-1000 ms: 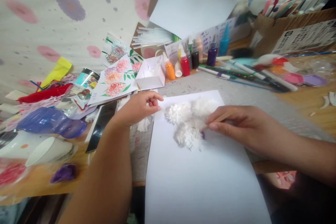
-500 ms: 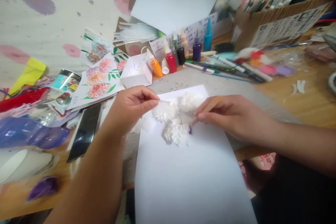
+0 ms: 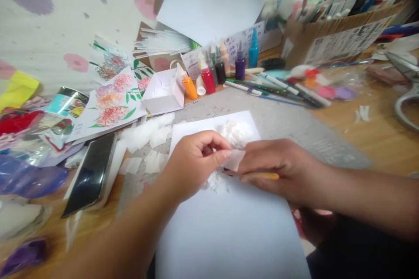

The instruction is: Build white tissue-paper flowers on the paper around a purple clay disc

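Note:
My left hand (image 3: 196, 165) pinches one side of a small, thin white paper piece (image 3: 233, 160), which looks like tissue. The fingertips of my right hand (image 3: 281, 165) meet its other side, while a thin wooden stick (image 3: 270, 175) is gripped in that same hand. A bit of dark purple shows just under the paper piece; whether it is on the stick's tip or the sheet I cannot tell. Below both hands lies a large white sheet (image 3: 225, 231). A fluffy white clump (image 3: 237, 133) rests on it, and more white scraps (image 3: 216, 182) are partly hidden by my left hand.
Torn white pieces (image 3: 149, 130) and a phone (image 3: 91, 174) lie to the left. Behind are a small white box (image 3: 165, 91), paint bottles (image 3: 207, 78) and pens (image 3: 262, 89). Scissors (image 3: 407, 100) sit at the right, near a cardboard box (image 3: 343, 39).
My left hand has moved right and down, bringing the paper piece to my right hand. The stick now lies flatter in my right hand. The view has shifted slightly to the right.

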`<state>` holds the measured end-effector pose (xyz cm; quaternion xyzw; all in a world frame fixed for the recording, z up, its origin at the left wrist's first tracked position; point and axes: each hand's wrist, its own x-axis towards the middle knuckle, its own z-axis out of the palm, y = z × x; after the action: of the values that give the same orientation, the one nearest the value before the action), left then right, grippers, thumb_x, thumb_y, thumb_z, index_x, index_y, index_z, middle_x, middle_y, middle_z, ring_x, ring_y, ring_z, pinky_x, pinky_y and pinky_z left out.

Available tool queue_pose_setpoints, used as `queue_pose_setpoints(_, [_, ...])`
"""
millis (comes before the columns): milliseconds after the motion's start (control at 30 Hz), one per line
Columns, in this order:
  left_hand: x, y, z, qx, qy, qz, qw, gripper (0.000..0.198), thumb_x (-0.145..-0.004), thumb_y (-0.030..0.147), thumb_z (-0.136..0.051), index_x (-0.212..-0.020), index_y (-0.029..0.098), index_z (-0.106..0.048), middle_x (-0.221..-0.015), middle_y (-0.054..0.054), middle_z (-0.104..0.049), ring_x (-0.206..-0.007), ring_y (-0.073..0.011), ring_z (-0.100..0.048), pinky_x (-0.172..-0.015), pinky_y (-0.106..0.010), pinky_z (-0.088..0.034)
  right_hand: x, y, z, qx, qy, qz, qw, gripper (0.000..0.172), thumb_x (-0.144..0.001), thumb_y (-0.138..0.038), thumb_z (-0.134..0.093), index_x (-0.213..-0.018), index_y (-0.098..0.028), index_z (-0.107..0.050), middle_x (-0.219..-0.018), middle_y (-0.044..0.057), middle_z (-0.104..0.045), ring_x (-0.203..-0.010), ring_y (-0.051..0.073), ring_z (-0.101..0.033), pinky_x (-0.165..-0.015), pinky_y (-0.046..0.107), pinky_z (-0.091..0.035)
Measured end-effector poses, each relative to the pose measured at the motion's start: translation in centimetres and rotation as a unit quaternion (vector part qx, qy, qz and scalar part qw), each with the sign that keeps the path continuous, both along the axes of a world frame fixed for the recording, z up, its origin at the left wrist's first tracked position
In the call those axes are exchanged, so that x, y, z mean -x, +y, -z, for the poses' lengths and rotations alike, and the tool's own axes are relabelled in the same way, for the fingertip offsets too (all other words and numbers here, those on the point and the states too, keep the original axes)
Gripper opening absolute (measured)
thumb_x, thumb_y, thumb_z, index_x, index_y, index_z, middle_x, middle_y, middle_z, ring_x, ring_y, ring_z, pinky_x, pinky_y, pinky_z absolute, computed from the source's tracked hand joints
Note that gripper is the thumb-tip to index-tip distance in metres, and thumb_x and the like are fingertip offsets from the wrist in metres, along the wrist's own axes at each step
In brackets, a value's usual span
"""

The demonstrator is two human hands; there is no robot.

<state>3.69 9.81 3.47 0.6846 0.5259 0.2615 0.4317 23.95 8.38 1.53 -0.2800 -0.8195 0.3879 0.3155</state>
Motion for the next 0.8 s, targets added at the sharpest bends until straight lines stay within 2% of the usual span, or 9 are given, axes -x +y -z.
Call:
queue_pose_setpoints(200, [-0.2, 0.0, 0.1, 0.033, 0.067, 0.057, 0.996, 0.005, -0.076, 0.02, -0.062, -0.073, 0.022, -0.066, -0.06, 0.005, -0.058, -0.051, -0.0082, -0.045, -0.046, -0.019, -0.033, -0.2, 0.0, 0.2, -0.015, -0.013, -0.019, 1.0, 0.017, -0.089, -0.017, -0.055, -0.092, -0.02, -0.071, -0.092, 0.004, -0.071, -0.085, 0.013, -0.065, -0.074, 0.023, -0.049])
queue_pose_setpoints(267, [0.0, 0.0, 0.0, 0.025, 0.084, 0.069, 0.994, 0.007, -0.076, 0.019, -0.061, -0.073, 0.022, -0.067, -0.057, 0.006, -0.056, -0.049, -0.0076, -0.043, -0.045, -0.019, -0.031, -0.3, 0.0, -0.1, -0.008, -0.002, -0.011, 1.0, 0.016, -0.087, -0.016, -0.056, -0.091, -0.02, -0.071, -0.09, 0.003, -0.071, -0.083, 0.012, -0.066, -0.074, 0.022, -0.05])
queue_pose_setpoints(333, [0.2, 0.1, -0.1, 0.017, 0.104, 0.075, 0.992, 0.008, -0.076, 0.018, -0.06, -0.073, 0.022, -0.067, -0.055, 0.006, -0.053, -0.047, -0.0076, -0.041, -0.044, -0.019, -0.03, -0.4, 0.0, -0.6, 0.002, 0.023, 0.031, 0.999, 0.013, -0.085, -0.015, -0.059, -0.087, -0.019, -0.071, -0.085, 0.002, -0.072, -0.078, 0.011, -0.066, -0.07, 0.02, -0.05])
queue_pose_setpoints(433, [0.4, 0.2, -0.1, 0.01, 0.128, 0.077, 0.989, 0.007, -0.076, 0.019, -0.06, -0.073, 0.022, -0.066, -0.054, 0.006, -0.053, -0.046, -0.008, -0.041, -0.044, -0.02, -0.03, -0.5, 0.1, -1.5, 0.018, 0.065, 0.131, 0.989, 0.011, -0.081, -0.016, -0.062, -0.074, -0.021, -0.069, -0.077, 0.0, -0.072, -0.069, 0.011, -0.066, -0.06, 0.019, -0.05])
queue_pose_setpoints(500, [0.4, 0.3, -0.1, 0.0, 0.14, 0.08, 0.987, 0.007, -0.076, 0.019, -0.061, -0.073, 0.022, -0.066, -0.053, 0.006, -0.051, -0.046, -0.0082, -0.041, -0.045, -0.02, -0.031, -0.5, 0.3, -1.9, 0.027, 0.074, 0.163, 0.983, 0.013, -0.079, -0.017, -0.064, -0.069, -0.022, -0.069, -0.075, -0.001, -0.071, -0.066, 0.01, -0.065, -0.056, 0.019, -0.049])
queue_pose_setpoints(633, [0.3, 0.4, -0.1, -0.015, 0.154, 0.077, 0.985, 0.007, -0.076, 0.021, -0.061, -0.071, 0.022, -0.065, -0.049, 0.007, -0.044, -0.045, -0.008, -0.038, -0.044, -0.02, -0.03, -0.3, 0.5, -1.7, 0.052, 0.058, 0.145, 0.986, 0.012, -0.08, -0.018, -0.063, -0.071, -0.022, -0.069, -0.077, -0.002, -0.071, -0.067, 0.011, -0.065, -0.057, 0.02, -0.05])
queue_pose_setpoints(800, [0.3, 0.3, -0.2, -0.017, 0.164, 0.071, 0.984, 0.006, -0.076, 0.021, -0.06, -0.072, 0.022, -0.064, -0.049, 0.007, -0.045, -0.045, -0.008, -0.039, -0.045, -0.02, -0.031, 0.4, 0.4, -0.7, 0.066, 0.03, 0.11, 0.991, 0.012, -0.082, -0.02, -0.059, -0.076, -0.022, -0.069, -0.083, 0.0, -0.072, -0.074, 0.013, -0.067, -0.066, 0.024, -0.052])
